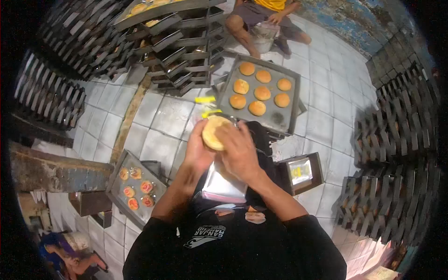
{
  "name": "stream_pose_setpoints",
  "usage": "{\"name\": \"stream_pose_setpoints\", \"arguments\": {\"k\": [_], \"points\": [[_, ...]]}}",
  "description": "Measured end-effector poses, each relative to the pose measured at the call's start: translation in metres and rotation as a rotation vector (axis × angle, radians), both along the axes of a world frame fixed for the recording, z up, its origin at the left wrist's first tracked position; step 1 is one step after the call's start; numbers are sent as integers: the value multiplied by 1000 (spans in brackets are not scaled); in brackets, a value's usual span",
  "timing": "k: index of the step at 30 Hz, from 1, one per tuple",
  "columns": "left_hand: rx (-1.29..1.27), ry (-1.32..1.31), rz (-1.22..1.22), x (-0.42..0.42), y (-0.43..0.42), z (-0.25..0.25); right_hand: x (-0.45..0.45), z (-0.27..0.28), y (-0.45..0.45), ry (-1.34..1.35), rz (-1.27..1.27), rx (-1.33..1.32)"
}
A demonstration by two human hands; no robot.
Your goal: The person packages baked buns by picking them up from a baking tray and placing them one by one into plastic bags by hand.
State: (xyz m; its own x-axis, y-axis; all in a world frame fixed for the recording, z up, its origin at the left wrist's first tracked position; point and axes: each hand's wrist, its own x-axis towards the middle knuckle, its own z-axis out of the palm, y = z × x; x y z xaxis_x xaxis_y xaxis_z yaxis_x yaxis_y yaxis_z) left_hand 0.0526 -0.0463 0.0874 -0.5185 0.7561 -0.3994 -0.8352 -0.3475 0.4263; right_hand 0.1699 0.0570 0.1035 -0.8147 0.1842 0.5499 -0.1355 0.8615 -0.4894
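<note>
My left hand [198, 148] grips a round, pale golden bun [213, 136] from its left side, above my lap. Over the bun's right side lie the fingers of my right hand [239, 151], slightly blurred and closed on it. Just beyond the bun is a clear plastic wrapper with yellow print [205, 108], smeared by motion; how it meets the bun is unclear. A stack of clear plastic bags [225, 184] rests on my lap, below both hands.
Ahead sits a tray [285, 120] of several golden buns [262, 93]. At left, another tray [161, 191] holds wrapped buns with red print [147, 187]. Stacked dark trays [182, 60] surround the tiled floor. A box [317, 173] stands at right; another person [261, 18] sits ahead.
</note>
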Motion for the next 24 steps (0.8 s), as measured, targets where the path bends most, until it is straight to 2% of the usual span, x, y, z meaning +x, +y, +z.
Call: {"name": "stream_pose_setpoints", "arguments": {"k": [1, 2, 3, 5, 7, 9, 10, 11, 14, 15, 17, 18, 21, 22, 23, 24], "points": [[23, 33, 12, -13, -9, -8, -4, -10, -15, -66, 82, -85], [-16, -96, 41, -19, -18, -12, -6, -28, -22, -136, 154, -67], [-34, -80, 57, -11, -22, -15, -11, -28, -26, -120, 171, -84], [-136, 421, 264, 34, -7, -29, -18, -23, -15, -58, 29, 81], [-203, 380, 336, 47, 4, -3, -21, -11, 1, -124, 29, 132], [96, 156, 223, 15, -3, -10, -21, 7, 5, -165, 91, 99], [266, 125, 232, -9, 1, -24, -29, -9, 12, -106, 109, 187], [272, 115, 233, -10, 10, -26, -36, -8, 16, -115, 109, 193], [-42, 191, 417, 1, 39, -29, -50, 1, 26, -176, 162, 110], [-41, 184, 425, -4, 39, -27, -48, 8, 28, -182, 170, 112], [30, 32, 446, -18, 30, -22, -41, 22, 26, -70, 339, -178], [111, 12, 371, -25, 21, -22, -35, 29, 21, -176, 375, -329], [121, -57, 321, -34, 27, -30, -34, 10, 3, -277, 367, -408], [122, -107, 198, -46, 25, -48, -34, 4, 2, -385, 424, -594], [123, -109, 210, -49, 22, -49, -29, 11, -1, -391, 434, -592], [118, -37, 255, -53, 17, -45, -17, 24, -8, -401, 827, -815]]}}
